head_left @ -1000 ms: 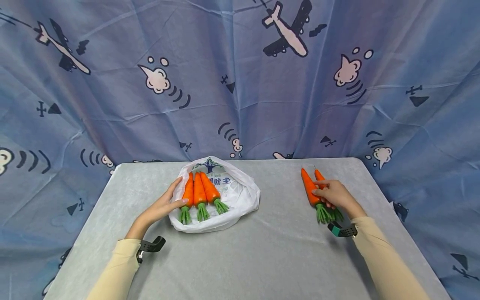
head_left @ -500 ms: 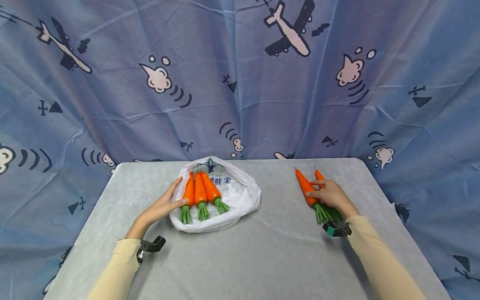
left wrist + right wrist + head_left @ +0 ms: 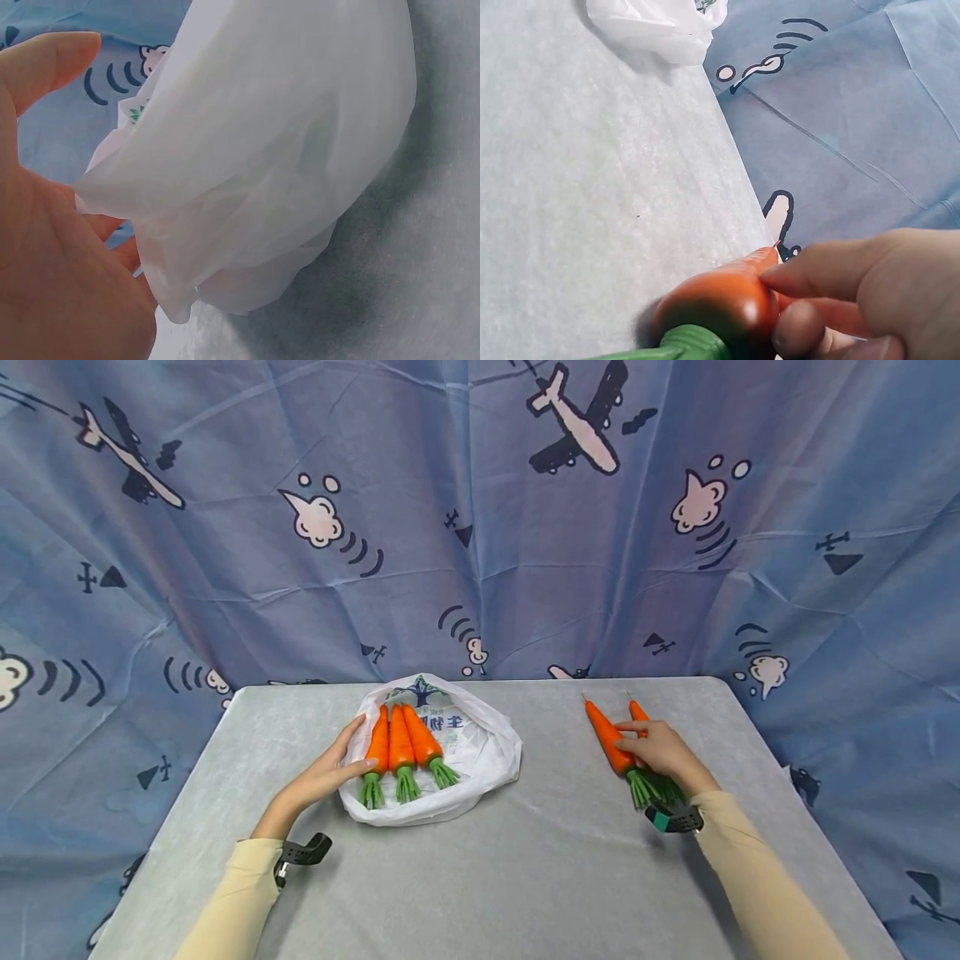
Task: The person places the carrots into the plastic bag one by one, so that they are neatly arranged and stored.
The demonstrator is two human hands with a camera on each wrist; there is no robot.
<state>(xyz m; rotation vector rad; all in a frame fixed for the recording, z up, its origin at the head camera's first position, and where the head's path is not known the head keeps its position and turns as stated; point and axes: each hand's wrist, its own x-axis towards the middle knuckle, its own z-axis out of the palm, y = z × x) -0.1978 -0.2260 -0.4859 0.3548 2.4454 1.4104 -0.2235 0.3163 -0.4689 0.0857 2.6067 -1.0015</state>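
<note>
My left hand (image 3: pixel 330 770) rests against the left side of a white plastic bag (image 3: pixel 487 760), its thumb stretched over the rim and apart from the fingers. Part of the fingers is hidden behind the bag (image 3: pixel 262 135) in the left wrist view. Inside lie three carrots (image 3: pixel 401 743) with green tops. On the right, my right hand (image 3: pixel 663 752) has its fingers bent around the right carrot (image 3: pixel 638 713), which it mostly covers. Its fingertips touch the side of the left carrot (image 3: pixel 606 735); in the right wrist view that carrot (image 3: pixel 720 304) lies against the thumb.
A grey-white cloth covers the table (image 3: pixel 480 893). Behind it hangs a blue curtain (image 3: pixel 480 527) printed with planes. Black bands circle the wrists, a left wristband (image 3: pixel 306 850) and a right wristband (image 3: pixel 675 818).
The tip of the left carrot has swung leftward, away from the right carrot. My right hand has shifted slightly left. The left hand and the bag stay put.
</note>
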